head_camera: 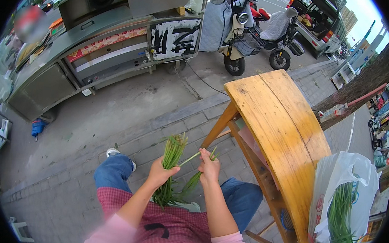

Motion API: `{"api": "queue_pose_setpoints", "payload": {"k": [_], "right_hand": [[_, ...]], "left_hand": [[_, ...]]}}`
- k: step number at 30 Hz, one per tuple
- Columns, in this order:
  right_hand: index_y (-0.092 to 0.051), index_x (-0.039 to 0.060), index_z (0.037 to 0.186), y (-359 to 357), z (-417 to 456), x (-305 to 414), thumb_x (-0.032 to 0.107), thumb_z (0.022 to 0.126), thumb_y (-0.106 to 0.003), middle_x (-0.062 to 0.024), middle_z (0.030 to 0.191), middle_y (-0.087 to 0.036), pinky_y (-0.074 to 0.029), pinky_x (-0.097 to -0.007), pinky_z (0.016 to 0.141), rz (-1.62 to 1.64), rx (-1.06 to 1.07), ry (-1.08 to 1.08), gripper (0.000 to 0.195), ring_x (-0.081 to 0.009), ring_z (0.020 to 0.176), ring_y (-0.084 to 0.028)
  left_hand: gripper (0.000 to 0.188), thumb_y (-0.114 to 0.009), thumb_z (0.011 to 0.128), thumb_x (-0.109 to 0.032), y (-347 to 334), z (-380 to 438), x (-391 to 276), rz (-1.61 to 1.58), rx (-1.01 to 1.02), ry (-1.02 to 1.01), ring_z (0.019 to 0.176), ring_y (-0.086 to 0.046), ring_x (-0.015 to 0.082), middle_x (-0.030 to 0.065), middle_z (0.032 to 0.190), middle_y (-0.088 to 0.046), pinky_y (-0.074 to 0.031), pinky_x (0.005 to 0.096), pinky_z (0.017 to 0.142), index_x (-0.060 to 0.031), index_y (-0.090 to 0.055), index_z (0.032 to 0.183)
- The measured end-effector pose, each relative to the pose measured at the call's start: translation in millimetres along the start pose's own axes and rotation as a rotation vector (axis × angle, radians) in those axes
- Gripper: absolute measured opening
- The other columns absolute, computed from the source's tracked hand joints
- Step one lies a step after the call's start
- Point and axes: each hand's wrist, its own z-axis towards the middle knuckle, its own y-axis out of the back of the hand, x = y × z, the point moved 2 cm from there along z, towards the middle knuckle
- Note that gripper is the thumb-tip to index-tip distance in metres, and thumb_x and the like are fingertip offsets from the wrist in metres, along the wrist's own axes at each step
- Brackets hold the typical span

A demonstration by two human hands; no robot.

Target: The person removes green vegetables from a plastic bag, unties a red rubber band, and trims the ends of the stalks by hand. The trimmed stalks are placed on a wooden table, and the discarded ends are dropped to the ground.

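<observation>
My left hand [161, 173] grips a thick bundle of green garlic chives [174, 150], its cut stem ends up and its leaves hanging towards my lap. In my right hand [209, 167] are a few loose chives [193, 183]. One pale stem [190, 159] stretches from the left thumb to the right fingertips. Both hands are above my lap, over a red checked apron [179, 230]. To the right, a white plastic bag [321, 203] stands on the wooden table and holds more long green chives [341, 215].
The wooden table [274, 110] with a shelf beneath is close on my right. Ahead stands a metal food cart [113, 60] on the pavement. Electric scooters [238, 39], an open-backed van [320, 25] and a tree trunk [358, 86] are beyond. A blurred person [31, 23] is behind the cart.
</observation>
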Motion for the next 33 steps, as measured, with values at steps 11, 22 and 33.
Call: {"api": "queue_pose_setpoints", "payload": {"k": [11, 22, 33], "right_hand": [[-0.071, 0.0066, 0.09, 1.0, 18.3, 10.6, 0.029, 0.088, -0.071, 0.0025, 0.074, -0.061, -0.034, -0.021, 0.045, -0.083, 0.007, 0.013, 0.022, -0.0049, 0.053, -0.045], [-0.061, -0.0024, 0.126, 11.3, 13.5, -15.2, 0.033, 0.082, -0.077, -0.0015, 0.083, -0.063, -0.047, -0.0284, 0.069, -0.668, 0.257, 0.305, 0.059, -0.014, 0.073, -0.057], [-0.061, 0.0067, 0.08, -27.4, -1.6, 28.4, 0.033, 0.101, -0.049, -0.0003, 0.069, -0.056, -0.039, -0.0231, 0.053, -0.148, 0.109, 0.349, 0.036, -0.0073, 0.057, -0.046]], "left_hand": [[0.027, -0.08, 0.072, -0.012, 8.4, 1.8, 2.7, 0.147, -0.021, -0.081, 0.073, -0.058, 0.0097, 0.0006, 0.08, -0.065, -0.048, 0.0278, 0.068, -0.0033, -0.063, 0.092], [0.027, -0.079, 0.075, -0.007, 15.0, 1.2, 12.1, -0.111, -0.042, 0.048, 0.078, -0.061, 0.0105, 0.0023, 0.087, -0.067, -0.05, 0.0265, 0.073, -0.0019, -0.064, 0.097], [0.028, -0.078, 0.076, -0.005, 12.0, 0.2, 0.6, -0.379, 0.127, 0.22, 0.081, -0.065, 0.017, 0.0077, 0.092, -0.067, -0.052, 0.03, 0.075, -0.0004, -0.064, 0.1]]}}
